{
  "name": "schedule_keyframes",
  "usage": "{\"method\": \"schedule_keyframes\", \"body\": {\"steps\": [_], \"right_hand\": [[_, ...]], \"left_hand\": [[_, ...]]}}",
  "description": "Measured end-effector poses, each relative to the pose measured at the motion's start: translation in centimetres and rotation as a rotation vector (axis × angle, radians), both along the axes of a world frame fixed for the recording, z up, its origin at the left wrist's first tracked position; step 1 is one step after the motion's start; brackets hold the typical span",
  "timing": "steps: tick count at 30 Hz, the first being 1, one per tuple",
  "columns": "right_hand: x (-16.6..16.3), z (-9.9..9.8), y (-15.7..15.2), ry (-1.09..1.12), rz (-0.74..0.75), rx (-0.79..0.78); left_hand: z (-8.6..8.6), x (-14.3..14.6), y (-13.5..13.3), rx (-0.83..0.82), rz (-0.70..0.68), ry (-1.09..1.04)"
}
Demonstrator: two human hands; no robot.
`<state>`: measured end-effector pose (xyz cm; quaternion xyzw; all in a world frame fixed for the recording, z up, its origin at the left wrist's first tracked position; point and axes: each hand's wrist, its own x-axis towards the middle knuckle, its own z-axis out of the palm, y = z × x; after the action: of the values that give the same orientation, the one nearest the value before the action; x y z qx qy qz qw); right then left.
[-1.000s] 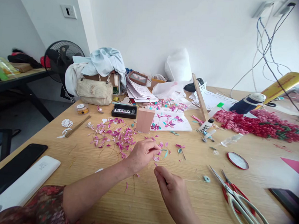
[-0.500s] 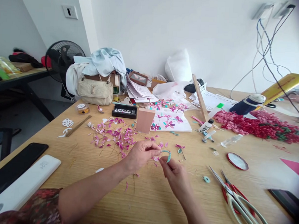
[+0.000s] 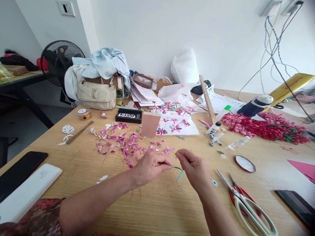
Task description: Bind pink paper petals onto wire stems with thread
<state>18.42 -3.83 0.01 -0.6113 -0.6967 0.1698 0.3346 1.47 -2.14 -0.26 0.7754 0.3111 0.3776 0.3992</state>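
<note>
Teal leaf (image 3: 180, 175), slender, curved, pointed

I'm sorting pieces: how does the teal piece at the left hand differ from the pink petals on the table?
The teal piece is blue-green, while the pink petals range from pale pink to magenta. The teal piece is pinched by the left hand; the pink petals lie scattered on the table. Both look small and thin.

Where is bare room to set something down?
The tabletop is mostly bare between the forearms; a narrow bare strip separates scissors from the dark phone at right. Beyond the left hand and right hand, petals, flowers and bottles crowd together.
</note>
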Motion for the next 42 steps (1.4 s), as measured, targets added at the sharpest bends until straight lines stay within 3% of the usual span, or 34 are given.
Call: {"method": "schedule_keyframes", "body": {"steps": [3,6,8,12,14,16,18,22,24,26,28,31,34,37,42], "right_hand": [[-1.2,-3.0,-0.8,0.094,0.027,-0.115],[-3.0,-4.1,-3.1,-0.017,0.052,-0.117],[-3.7,-3.2,-4.5,-0.138,0.073,-0.082],[-3.1,1.0,-4.7,-0.307,0.076,-0.017],[-1.8,2.8,-3.4,-0.296,0.041,0.003],[-0.6,3.4,-1.8,-0.201,0.019,0.004],[0.2,2.4,-0.4,-0.037,0.037,-0.045],[-0.6,-2.0,-0.3,0.285,0.074,-0.192],[-1.8,-3.6,-1.6,0.252,0.047,-0.207],[-3.0,-4.1,-3.2,0.131,0.036,-0.181],[-3.7,-3.2,-4.5,-0.030,0.041,-0.137],[-3.3,-0.2,-5.0,-0.220,0.056,-0.061],[-1.3,2.3,-3.6,-0.234,0.036,-0.009],[0.6,2.1,-1.5,-0.062,0.005,-0.032],[-0.1,-2.9,-0.8,0.314,0.051,-0.209]], "left_hand": [[0.0,0.0,0.2,-0.040,0.144,-0.035],[-0.6,0.2,0.7,0.053,0.218,0.003],[-1.2,0.4,0.9,0.171,0.212,0.077],[-1.7,0.6,0.7,0.378,0.121,0.241],[-1.4,0.6,0.4,0.381,0.030,0.251],[-0.9,0.5,0.0,0.281,-0.036,0.183],[-0.5,0.5,-0.2,0.119,-0.025,0.073],[-0.3,0.4,0.0,-0.094,0.117,-0.077],[-0.6,0.5,0.3,-0.083,0.185,-0.086],[-1.0,0.7,0.6,0.004,0.225,-0.047],[-1.6,1.0,0.8,0.150,0.225,0.037],[-2.0,1.3,0.7,0.378,0.152,0.209],[-1.8,1.3,0.2,0.468,0.015,0.279],[-1.2,1.2,-0.1,0.305,-0.066,0.156],[-0.9,1.0,0.1,-0.008,0.113,-0.072]]}}
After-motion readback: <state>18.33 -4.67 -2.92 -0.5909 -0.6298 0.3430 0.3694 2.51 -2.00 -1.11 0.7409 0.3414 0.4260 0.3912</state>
